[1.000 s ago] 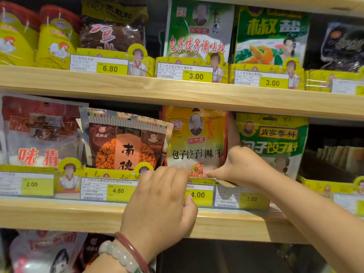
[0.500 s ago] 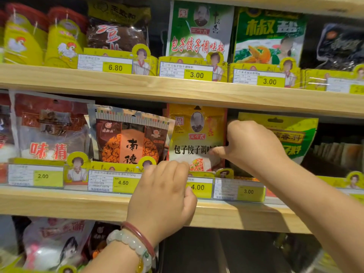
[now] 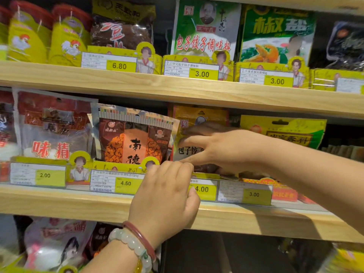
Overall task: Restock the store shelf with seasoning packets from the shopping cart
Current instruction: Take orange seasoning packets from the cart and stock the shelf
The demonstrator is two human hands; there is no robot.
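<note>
A yellow seasoning packet (image 3: 199, 117) stands upright on the middle wooden shelf (image 3: 78, 205), behind the 4.00 price label. My right hand (image 3: 222, 148) reaches in from the right and lies across the packet's front with its fingers spread, covering most of the lower half. It is blurred. My left hand (image 3: 165, 194), with bead bracelets at the wrist, has its fingers curled over the price-label rail (image 3: 126, 184) between the 4.50 and 4.00 labels. The shopping cart is out of view.
A brown-orange packet (image 3: 136, 140) stands left of the yellow one and a green-yellow packet (image 3: 291, 133) stands right of it. A red-and-clear bag (image 3: 53, 131) is further left. The upper shelf (image 3: 177, 91) holds more packets, and the one below holds bags (image 3: 53, 247).
My right hand has moved from the yellow packet's right edge up and left across its front, with the fingers now spread. My left hand stays on the rail.
</note>
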